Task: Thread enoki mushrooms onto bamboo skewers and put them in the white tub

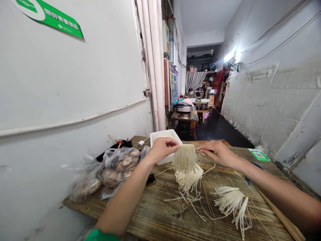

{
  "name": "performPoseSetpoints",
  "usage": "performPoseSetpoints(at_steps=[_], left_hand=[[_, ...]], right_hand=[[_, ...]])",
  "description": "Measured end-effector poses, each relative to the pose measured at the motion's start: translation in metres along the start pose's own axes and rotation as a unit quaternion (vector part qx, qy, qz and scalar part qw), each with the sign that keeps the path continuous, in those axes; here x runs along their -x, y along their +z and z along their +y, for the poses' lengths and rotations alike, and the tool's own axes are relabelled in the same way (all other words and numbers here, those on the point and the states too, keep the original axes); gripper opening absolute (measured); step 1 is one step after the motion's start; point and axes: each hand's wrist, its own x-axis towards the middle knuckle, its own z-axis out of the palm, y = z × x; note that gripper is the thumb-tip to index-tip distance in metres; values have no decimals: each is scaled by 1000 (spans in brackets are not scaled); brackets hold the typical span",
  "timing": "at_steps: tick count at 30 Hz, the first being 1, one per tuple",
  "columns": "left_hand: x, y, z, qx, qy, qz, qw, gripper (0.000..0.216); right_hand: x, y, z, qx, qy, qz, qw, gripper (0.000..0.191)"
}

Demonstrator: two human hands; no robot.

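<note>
A flat row of enoki mushrooms [185, 160] hangs like a fringe from a thin bamboo skewer between my two hands. My left hand [164, 149] pinches the row at its upper left end. Closed on the stick's right end is my right hand [219, 154]; little of the skewer itself shows. Just below, a bunch of loose enoki [190, 180] lies on the wooden table [160, 214]. Another enoki clump [228, 200] rests nearer me on the right, with stray strands and thin sticks around it. Behind my left hand stands a white plastic tub [173, 133], partly hidden.
Plastic bags of brown mushrooms [122, 165] sit at the table's left by the wall. A bundle of bamboo skewers [281, 214] runs along the right edge, under my forearm. A green-bordered card [259, 155] lies at the far right corner. Farther back, a person [191, 93] sits at another table.
</note>
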Motion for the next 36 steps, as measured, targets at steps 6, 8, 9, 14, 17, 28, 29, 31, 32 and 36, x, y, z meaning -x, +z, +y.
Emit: performPoseSetpoints(at_steps=[6, 8, 9, 14, 17, 28, 29, 31, 32, 36], left_hand=[[2, 6, 5, -5, -18, -5, 1000, 10], [2, 7, 7, -7, -24, 3, 1000, 9], [1, 7, 7, -7, -27, 3, 1000, 9], [0, 8, 8, -4, -46, -13, 999, 11], [0, 9, 8, -4, -55, -15, 998, 7], [-3, 15, 9, 14, -64, 3, 998, 4], [-3, 15, 8, 22, -67, 0, 997, 4], [-3, 15, 5, 38, -76, -8, 996, 5], [-3, 16, 4, 46, -82, -14, 995, 6], [-2, 16, 1, 60, -93, -41, 993, 7]], right_hand=[[6, -2, -2, -9, 8, -1, 1000, 33], [7, -2, -3, -7, 12, 1, 1000, 34], [8, -3, -3, -6, 15, 1, 1000, 34], [12, -4, -5, -5, 20, 5, 1000, 35], [14, -4, -6, -1, 15, 0, 1000, 34], [19, -4, -6, 8, 26, 6, 1000, 31], [20, -4, -6, 10, 23, 5, 1000, 31], [20, -3, -7, 13, 17, 3, 1000, 31], [21, -3, -7, 14, 14, 1, 1000, 31], [21, 0, -6, 20, 0, 2, 1000, 30]])
